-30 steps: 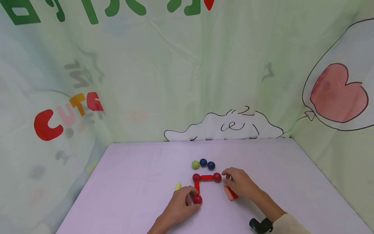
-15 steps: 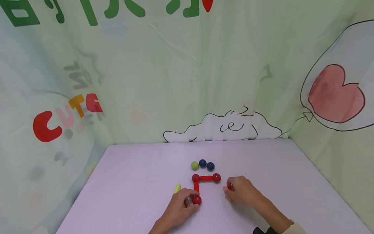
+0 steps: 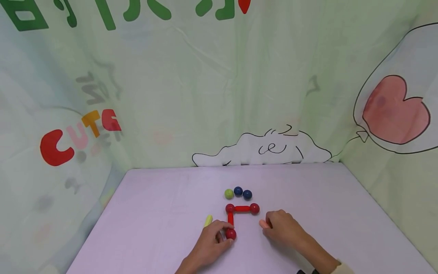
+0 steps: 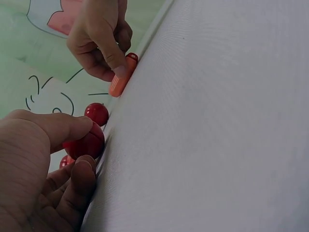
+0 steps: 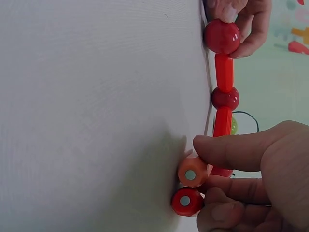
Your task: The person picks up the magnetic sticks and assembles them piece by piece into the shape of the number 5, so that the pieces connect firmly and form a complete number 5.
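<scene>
Two red sticks and three red balls form an L on the table. My left hand pinches the near red ball between thumb and fingers. To the right of the L, my right hand pinches an orange stick, its thumb lying along the side. Seen from the right wrist, a loose red stick lies against the orange one, by the fingertips; both show silver round ends like magnets. From the head, the right hand hides that red stick.
A yellow-green stick lies just beyond the left hand. Behind the L sit a green ball and two dark blue balls in a row. A printed curtain hangs along the table's far edge.
The right hand has come down over the orange and red sticks, now pinching the orange one, whose visible end has shifted slightly left. The left hand stays on the near red ball.
</scene>
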`<state>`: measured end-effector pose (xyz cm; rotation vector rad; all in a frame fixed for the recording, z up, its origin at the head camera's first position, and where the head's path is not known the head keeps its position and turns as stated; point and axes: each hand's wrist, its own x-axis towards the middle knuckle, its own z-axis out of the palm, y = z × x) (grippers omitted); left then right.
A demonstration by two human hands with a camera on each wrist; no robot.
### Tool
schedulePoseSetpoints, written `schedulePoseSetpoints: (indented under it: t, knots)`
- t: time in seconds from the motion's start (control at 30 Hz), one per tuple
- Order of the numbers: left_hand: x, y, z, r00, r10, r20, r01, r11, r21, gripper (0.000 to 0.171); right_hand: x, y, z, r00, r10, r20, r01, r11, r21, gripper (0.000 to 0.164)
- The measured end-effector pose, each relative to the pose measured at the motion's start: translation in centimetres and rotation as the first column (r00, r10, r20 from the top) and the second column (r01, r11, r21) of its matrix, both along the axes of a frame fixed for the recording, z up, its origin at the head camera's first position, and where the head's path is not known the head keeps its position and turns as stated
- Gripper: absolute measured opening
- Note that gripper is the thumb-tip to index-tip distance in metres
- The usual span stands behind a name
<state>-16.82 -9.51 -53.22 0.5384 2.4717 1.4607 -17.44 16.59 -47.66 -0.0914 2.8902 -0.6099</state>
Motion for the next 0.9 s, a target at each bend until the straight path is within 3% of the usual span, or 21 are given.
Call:
schedulePoseSetpoints:
  t: [0.47,0.77,0.9]
  knots:
    - [-0.07,0.05,0.06,1.0,0.002,0.009,-0.002,1.0,0.006,0.03,0.34,-0.3,0.28,0.999,0.026,-0.032,-0.025,1.0,0.013,0.024]
    - [-0.26,0.02,-0.27,1.0,0.009,0.012,-0.009,1.0,0.007,0.03,0.26,-0.56,0.37,0.987,0.061,-0.147,-0.065,0.998,-0.026,0.025]
    - [-0.37,-0.02,-0.48,1.0,0.006,0.007,-0.006,1.0,0.015,0.029,0.28,-0.72,0.45,0.985,0.077,-0.153,-0.087,0.994,-0.06,0.02]
